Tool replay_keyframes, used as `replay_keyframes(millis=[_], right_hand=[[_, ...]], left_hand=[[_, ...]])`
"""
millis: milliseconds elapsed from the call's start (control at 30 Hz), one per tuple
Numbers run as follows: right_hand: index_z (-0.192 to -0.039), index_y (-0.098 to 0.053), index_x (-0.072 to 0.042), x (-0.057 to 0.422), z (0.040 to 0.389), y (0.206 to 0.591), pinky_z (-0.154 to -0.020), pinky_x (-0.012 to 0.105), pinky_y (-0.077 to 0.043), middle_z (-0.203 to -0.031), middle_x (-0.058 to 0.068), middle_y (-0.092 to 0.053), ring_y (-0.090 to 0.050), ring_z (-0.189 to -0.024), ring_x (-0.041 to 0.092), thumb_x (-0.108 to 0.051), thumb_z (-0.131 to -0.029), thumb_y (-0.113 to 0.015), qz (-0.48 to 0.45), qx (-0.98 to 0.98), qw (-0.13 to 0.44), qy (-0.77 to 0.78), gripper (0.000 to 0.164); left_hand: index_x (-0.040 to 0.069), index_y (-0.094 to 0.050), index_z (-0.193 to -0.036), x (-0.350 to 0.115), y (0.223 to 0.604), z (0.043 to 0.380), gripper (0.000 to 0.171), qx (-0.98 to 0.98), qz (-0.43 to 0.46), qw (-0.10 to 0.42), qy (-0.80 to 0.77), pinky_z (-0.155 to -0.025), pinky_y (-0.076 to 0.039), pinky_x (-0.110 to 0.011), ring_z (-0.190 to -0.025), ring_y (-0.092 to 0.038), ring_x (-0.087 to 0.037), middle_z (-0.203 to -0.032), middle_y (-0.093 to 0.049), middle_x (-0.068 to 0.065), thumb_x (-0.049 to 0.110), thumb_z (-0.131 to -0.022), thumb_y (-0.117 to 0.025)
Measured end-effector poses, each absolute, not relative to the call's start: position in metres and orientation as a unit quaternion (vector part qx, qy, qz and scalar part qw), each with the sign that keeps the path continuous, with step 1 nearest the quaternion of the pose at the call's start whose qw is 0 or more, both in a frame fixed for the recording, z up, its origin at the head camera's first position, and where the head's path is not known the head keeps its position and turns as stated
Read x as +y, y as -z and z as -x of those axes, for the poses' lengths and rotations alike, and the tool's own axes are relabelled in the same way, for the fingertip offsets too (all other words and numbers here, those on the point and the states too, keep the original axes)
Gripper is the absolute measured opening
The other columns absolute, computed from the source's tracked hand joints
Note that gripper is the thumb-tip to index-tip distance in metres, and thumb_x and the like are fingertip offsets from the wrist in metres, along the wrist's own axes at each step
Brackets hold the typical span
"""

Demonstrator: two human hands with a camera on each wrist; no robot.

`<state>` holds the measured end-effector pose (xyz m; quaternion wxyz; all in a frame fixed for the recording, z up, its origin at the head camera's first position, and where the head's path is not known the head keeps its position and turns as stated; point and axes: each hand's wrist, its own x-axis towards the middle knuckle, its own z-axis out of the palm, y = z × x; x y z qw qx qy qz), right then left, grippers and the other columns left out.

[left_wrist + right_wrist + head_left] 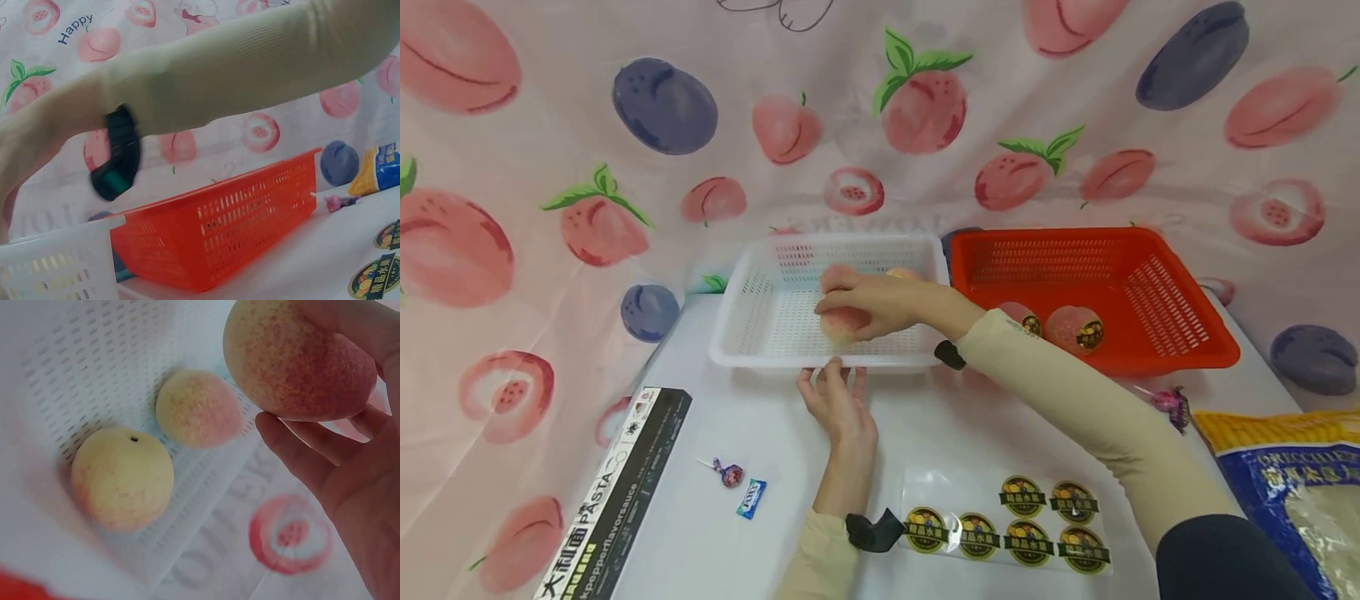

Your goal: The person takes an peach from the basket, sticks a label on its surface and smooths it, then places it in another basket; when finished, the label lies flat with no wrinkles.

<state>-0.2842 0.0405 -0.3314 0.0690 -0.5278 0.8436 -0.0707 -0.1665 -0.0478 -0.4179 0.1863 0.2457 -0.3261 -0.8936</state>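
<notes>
My right hand [880,304] grips a peach [294,369] inside the white basket [741,358], its fingers and thumb around the fruit. Two more peaches lie in that basket: a blushed peach [199,409] and a yellower peach [123,480] with its stem end showing. In the head view the hand partly covers them. At the outside of the basket's front rim, my left hand [838,408] is palm up with its fingertips right at the edge. The left wrist view catches the right sleeve [212,75] but not the left fingers.
To the right stands a red basket [1180,358] with two stickered peaches [1075,329]. A sheet of round labels [1007,525] lies in front. Around the table are a pasta box [617,500], a lollipop [730,475], a small blue candy [751,498], another lollipop [1172,406] and a pasta bag [1292,483].
</notes>
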Motion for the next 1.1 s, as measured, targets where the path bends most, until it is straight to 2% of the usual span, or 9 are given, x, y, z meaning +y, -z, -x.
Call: replay_keyframes(millis=[100, 200, 267, 500, 633, 800, 967, 1100], right_hand=[[-0.130, -0.040, -0.029, 0.056, 0.275, 0.329, -0.079, 0.027, -0.046, -0.130, -0.003, -0.042, -0.047, -0.107, 0.010, -0.033, -0.080, -0.062, 0.526, 0.845, 0.029, 0.087, 0.055], [-0.132, -0.039, -0.028, 0.068, 0.267, 0.330, -0.093, 0.030, -0.041, -0.132, -0.001, -0.040, -0.039, -0.119, 0.012, -0.032, -0.080, -0.062, 0.538, 0.833, -0.001, 0.127, 0.057], [-0.133, -0.038, -0.027, 0.075, 0.262, 0.330, -0.099, 0.032, -0.036, -0.133, 0.000, -0.040, -0.037, -0.121, 0.013, -0.030, -0.079, -0.063, 0.540, 0.827, -0.010, 0.157, 0.059], [-0.130, -0.042, -0.021, 0.098, 0.240, 0.327, -0.097, 0.032, -0.038, -0.131, 0.002, -0.040, -0.032, -0.121, 0.016, -0.026, -0.077, -0.066, 0.533, 0.818, -0.044, 0.210, 0.058], [-0.130, -0.040, -0.026, 0.113, 0.223, 0.325, -0.093, 0.032, -0.043, -0.133, -0.002, -0.036, -0.034, -0.121, 0.013, -0.031, -0.077, -0.066, 0.509, 0.828, -0.051, 0.229, 0.059], [-0.131, -0.039, -0.031, 0.131, 0.197, 0.331, -0.091, 0.033, -0.044, -0.135, -0.005, -0.035, -0.038, -0.120, 0.011, -0.036, -0.076, -0.066, 0.466, 0.844, -0.057, 0.260, 0.061], [-0.130, -0.040, -0.032, 0.148, 0.168, 0.343, -0.092, 0.034, -0.043, -0.136, -0.006, -0.036, -0.038, -0.121, 0.008, -0.033, -0.075, -0.068, 0.435, 0.848, -0.050, 0.298, 0.061], [-0.130, -0.038, -0.033, 0.158, 0.150, 0.360, -0.094, 0.032, -0.042, -0.135, -0.012, -0.035, -0.035, -0.122, 0.005, -0.032, -0.074, -0.069, 0.417, 0.855, -0.015, 0.307, 0.064]], left_hand=[[0.011, -0.032, -0.120, -0.049, 0.417, 0.165, 0.042, -0.326, -0.243, 0.181, 0.895, -0.083, -0.048, -0.036, -0.098, -0.052, -0.022, -0.107, -0.046, -0.005, 0.011, -0.084, -0.054], [0.012, -0.031, -0.121, -0.050, 0.416, 0.165, 0.042, -0.331, -0.241, 0.179, 0.895, -0.085, -0.048, -0.036, -0.104, -0.051, -0.024, -0.113, -0.045, -0.007, 0.011, -0.086, -0.053], [0.011, -0.030, -0.123, -0.051, 0.416, 0.165, 0.043, -0.332, -0.240, 0.179, 0.894, -0.085, -0.048, -0.036, -0.107, -0.050, -0.025, -0.116, -0.044, -0.010, 0.011, -0.086, -0.052], [0.013, -0.030, -0.120, -0.049, 0.419, 0.164, 0.041, -0.336, -0.231, 0.190, 0.893, -0.090, -0.045, -0.043, -0.111, -0.047, -0.033, -0.116, -0.045, -0.011, 0.009, -0.086, -0.052], [0.015, -0.030, -0.119, -0.047, 0.419, 0.164, 0.040, -0.339, -0.224, 0.186, 0.895, -0.091, -0.043, -0.045, -0.112, -0.047, -0.034, -0.115, -0.045, -0.011, 0.009, -0.086, -0.052], [0.012, -0.028, -0.123, -0.046, 0.420, 0.165, 0.044, -0.348, -0.218, 0.184, 0.893, -0.087, -0.046, -0.040, -0.115, -0.045, -0.035, -0.118, -0.043, -0.012, 0.011, -0.086, -0.053], [0.009, -0.028, -0.122, -0.044, 0.419, 0.166, 0.042, -0.344, -0.226, 0.170, 0.896, -0.086, -0.047, -0.035, -0.105, -0.049, -0.028, -0.113, -0.044, -0.009, 0.012, -0.087, -0.051], [0.010, -0.034, -0.106, -0.049, 0.420, 0.164, 0.024, -0.333, -0.219, 0.132, 0.908, -0.079, -0.048, -0.030, -0.089, -0.048, -0.020, -0.098, -0.041, -0.004, 0.016, -0.088, -0.049]])
